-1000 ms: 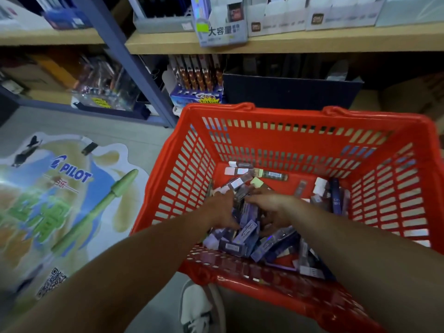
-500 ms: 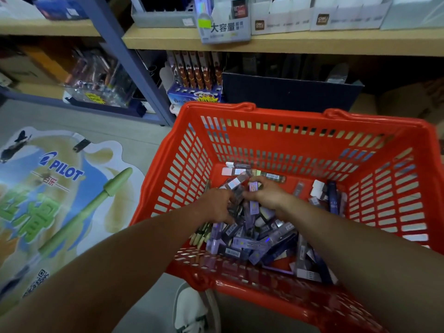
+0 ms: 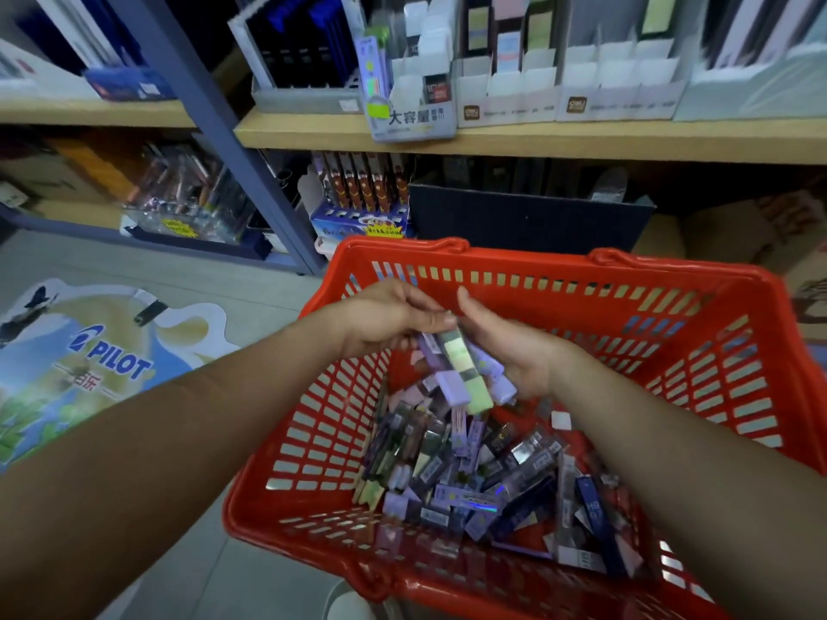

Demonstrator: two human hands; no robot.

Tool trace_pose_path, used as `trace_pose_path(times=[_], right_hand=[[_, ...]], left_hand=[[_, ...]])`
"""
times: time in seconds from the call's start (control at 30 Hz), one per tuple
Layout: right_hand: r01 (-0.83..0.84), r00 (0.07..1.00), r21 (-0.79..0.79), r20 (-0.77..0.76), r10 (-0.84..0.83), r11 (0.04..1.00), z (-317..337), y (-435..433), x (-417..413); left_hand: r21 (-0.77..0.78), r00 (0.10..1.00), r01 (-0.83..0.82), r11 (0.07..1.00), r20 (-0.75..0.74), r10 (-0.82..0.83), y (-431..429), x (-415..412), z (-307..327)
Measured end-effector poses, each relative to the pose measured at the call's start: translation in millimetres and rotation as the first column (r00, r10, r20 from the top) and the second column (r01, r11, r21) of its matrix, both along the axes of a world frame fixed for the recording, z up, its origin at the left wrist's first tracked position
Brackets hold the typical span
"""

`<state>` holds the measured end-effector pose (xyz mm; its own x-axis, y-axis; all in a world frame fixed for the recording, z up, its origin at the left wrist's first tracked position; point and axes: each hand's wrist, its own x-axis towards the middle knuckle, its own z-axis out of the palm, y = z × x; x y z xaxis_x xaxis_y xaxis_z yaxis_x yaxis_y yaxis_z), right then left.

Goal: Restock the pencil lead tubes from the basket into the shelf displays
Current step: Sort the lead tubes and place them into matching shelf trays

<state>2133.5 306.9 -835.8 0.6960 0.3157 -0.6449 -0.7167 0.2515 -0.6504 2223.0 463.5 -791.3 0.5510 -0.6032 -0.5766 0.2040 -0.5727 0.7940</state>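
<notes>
Am holding pencil lead tubes (image 3: pixel 461 369) between both hands.
Left hand (image 3: pixel 389 315) is pinching their top end; right hand (image 3: pixel 510 351) is gripping them from beneath; red basket (image 3: pixel 581 279) is sitting below.

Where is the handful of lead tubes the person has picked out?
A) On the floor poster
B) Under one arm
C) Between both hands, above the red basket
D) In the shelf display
C: the lead tubes are held between the left hand and the right hand, above the red basket.
</notes>
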Motion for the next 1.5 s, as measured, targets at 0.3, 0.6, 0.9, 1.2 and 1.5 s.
trace_pose_path(times=[0.3, 0.6, 0.9, 1.2, 1.5], right_hand=[[0.168, 0.952, 0.044, 0.253, -0.174, 0.985, 50, -5, 8], [0.346, 0.842, 0.14, 0.39, -0.373, 0.928, 100, -37, 15], [0.504, 0.649, 0.354, 0.446, -0.616, 0.788, 146, -51, 28], [0.6, 0.627, 0.209, 0.477, -0.616, 0.772, 187, -44, 44], [0.543, 0.723, -0.005, 0.513, -0.464, 0.84, 222, -69, 40]], left_hand=[[-0.234, 0.938, -0.204, 0.951, 0.23, 0.258, -21, 2, 42], [-0.195, 0.832, -0.092, 0.976, 0.523, 0.183, -24, 21, 115], [-0.489, 0.864, -0.334, 0.806, 0.182, 0.469, -35, 9, 130], [-0.281, 0.728, 0.065, 0.958, 0.669, 0.147, -43, 4, 159], [-0.418, 0.902, 0.031, 0.908, 0.403, 0.155, -63, 18, 175]])
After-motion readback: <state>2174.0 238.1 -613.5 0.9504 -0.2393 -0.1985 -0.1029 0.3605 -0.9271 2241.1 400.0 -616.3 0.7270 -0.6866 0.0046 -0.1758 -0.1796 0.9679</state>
